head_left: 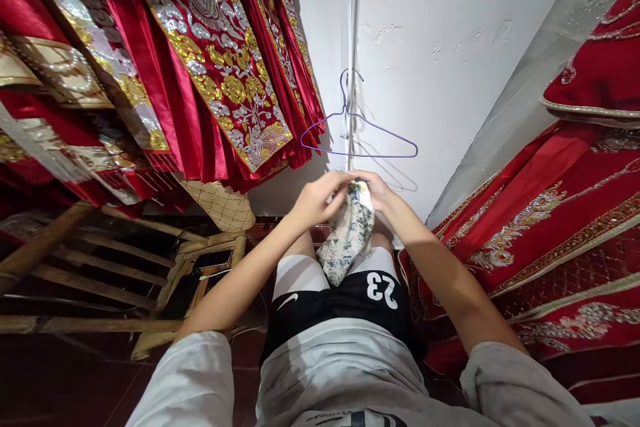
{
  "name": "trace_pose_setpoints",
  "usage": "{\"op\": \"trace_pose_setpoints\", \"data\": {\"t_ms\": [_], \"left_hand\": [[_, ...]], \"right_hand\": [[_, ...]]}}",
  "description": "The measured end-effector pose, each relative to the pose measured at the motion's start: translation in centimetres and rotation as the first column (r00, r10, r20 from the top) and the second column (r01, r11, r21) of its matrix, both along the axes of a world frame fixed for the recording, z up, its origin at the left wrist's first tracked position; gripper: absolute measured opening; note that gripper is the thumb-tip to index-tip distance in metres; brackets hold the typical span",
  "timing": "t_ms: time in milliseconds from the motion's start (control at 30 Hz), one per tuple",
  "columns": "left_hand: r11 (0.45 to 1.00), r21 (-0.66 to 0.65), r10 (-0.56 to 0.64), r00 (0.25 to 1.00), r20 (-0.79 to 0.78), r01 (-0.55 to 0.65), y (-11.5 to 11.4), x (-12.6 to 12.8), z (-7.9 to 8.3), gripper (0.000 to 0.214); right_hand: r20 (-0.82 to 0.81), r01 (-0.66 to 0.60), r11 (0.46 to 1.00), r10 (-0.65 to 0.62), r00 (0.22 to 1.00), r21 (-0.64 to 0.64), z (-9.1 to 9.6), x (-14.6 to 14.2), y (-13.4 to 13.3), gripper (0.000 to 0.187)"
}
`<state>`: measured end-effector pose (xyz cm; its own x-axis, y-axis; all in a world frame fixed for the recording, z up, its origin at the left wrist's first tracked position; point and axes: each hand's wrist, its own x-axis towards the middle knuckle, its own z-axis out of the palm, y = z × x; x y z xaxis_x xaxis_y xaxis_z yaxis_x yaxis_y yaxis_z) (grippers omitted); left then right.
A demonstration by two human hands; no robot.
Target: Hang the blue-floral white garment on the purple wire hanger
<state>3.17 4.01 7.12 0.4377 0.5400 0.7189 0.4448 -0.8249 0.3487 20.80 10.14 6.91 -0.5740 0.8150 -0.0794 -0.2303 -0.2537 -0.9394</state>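
Observation:
My left hand [316, 199] and my right hand [376, 191] meet in front of me, both closed on the top of a small floral cloth [347, 237]. The cloth is pale with grey-blue flowers and hangs down over my lap, above black shorts [345, 300] marked 23. A purple wire hanger [358, 140] hangs on a white pole [353, 53] just above my hands, with nothing on it.
Red garments with gold and silver embroidery [200, 60] hang at the upper left. More red embroidered fabric [555, 233] lies piled at the right. A bamboo chair or rack [150, 267] stands at the left. A white wall [450, 33] is ahead.

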Motion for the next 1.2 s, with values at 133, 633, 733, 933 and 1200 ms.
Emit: {"op": "trace_pose_setpoints", "data": {"t_ms": [133,633,733,933,1200], "left_hand": [[0.986,-0.135,-0.080,0.987,0.137,0.098,2.9,-1.5,0.3,0.044],[0.731,-0.473,-0.426,0.871,0.245,0.491,2.7,3.1,-2.6,0.061],[0.724,-0.528,-0.409,0.893,0.189,0.444,1.2,3.7,-1.6,0.042],[0.888,-0.459,-0.131,0.958,-0.255,-0.001,1.1,-2.0,-1.3,0.041],[0.908,-0.396,0.002,0.949,-0.315,-0.134,-0.4,-4.0,0.1,0.023]], "right_hand": [[0.291,-0.366,0.920,0.315,0.904,0.140,3.3,1.7,-1.4,0.030],[0.717,-0.587,0.722,0.184,0.672,0.365,7.5,7.3,-4.4,0.024],[0.745,-0.554,0.735,0.099,0.659,0.392,7.7,7.9,-4.5,0.021],[0.519,-0.044,0.728,-0.444,0.731,0.684,7.3,14.0,-2.3,0.013],[0.156,0.445,0.699,-0.617,0.772,0.560,4.2,18.3,8.4,0.028]]}}
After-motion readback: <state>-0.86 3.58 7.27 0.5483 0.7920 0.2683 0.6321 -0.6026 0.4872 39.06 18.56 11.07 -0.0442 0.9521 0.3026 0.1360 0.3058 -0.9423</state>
